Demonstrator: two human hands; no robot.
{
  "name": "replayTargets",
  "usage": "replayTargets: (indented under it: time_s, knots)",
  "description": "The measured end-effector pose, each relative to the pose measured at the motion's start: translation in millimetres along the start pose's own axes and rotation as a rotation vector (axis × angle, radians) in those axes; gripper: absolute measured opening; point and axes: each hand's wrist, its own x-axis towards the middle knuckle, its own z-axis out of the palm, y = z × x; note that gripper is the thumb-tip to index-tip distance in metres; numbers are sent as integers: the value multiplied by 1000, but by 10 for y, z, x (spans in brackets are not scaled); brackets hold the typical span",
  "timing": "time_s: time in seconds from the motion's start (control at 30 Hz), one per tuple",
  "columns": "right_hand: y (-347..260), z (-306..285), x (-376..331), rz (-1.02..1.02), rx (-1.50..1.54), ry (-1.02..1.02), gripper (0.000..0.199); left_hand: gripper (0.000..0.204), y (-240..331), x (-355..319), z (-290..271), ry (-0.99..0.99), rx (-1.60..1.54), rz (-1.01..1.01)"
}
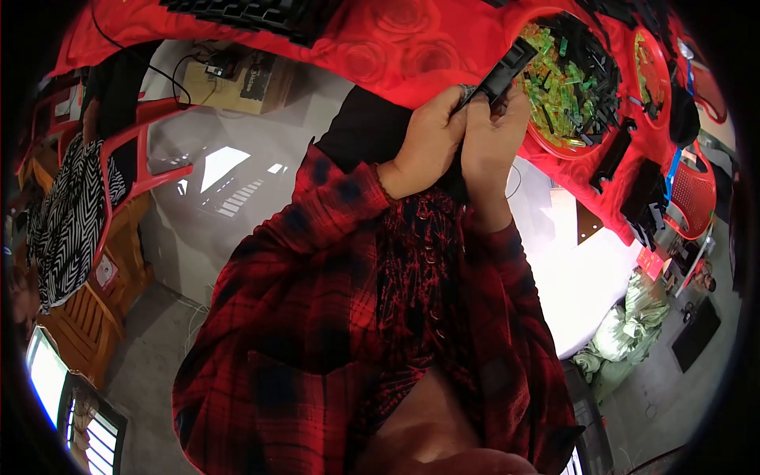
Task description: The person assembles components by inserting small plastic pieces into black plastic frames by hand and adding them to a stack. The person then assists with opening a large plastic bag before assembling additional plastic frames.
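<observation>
A black oblong plastic piece (507,73) is held up at the near edge of the red-covered table, tilted toward the upper right. My left hand (427,144) is closed on its lower end, thumb uppermost. My right hand (492,146) is closed on it too, its fingers curled close beside the left thumb. The lower part of the piece is hidden by my fingers, and its exact kind cannot be made out. Just right of my right hand stands a round red basin (532,141) of small yellow, green and black plastic pieces.
Dark trays or strips (261,17) lie at the far left on the red tablecloth (372,55). A second red basin (663,83) and black items (645,190) are at the right. A cardboard box (249,83) and red chair (142,150) stand left; pale sacks (625,328) sit lower right.
</observation>
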Motion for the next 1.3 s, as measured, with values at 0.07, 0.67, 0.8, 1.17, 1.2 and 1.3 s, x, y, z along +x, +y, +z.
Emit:
replayTargets:
  time_s: [0.07, 0.67, 0.8, 1.17, 1.2, 1.3]
  knots:
    - [-27, 0, -4, -58, -114, -7, 25, 13, -4, -16, 11, 2, -74, -2]
    - [-149, -14, 78, -155, -433, -107, 45, 13, -33, 40, 50, 34, -392, -116]
    - [-194, -87, 78, -141, -373, -149, 43, 14, -12, 54, 13, -49, -520, -135]
    - [-219, -255, 378, -33, 165, -34, 46, 14, 123, 59, -7, -40, -192, -157]
    - [-309, -213, 431, 65, 480, -52, 48, 14, 120, 54, 8, -40, -182, -137]
    - [-373, -105, 506, 139, 636, -72, 49, 15, 140, 48, -25, -33, -138, -136]
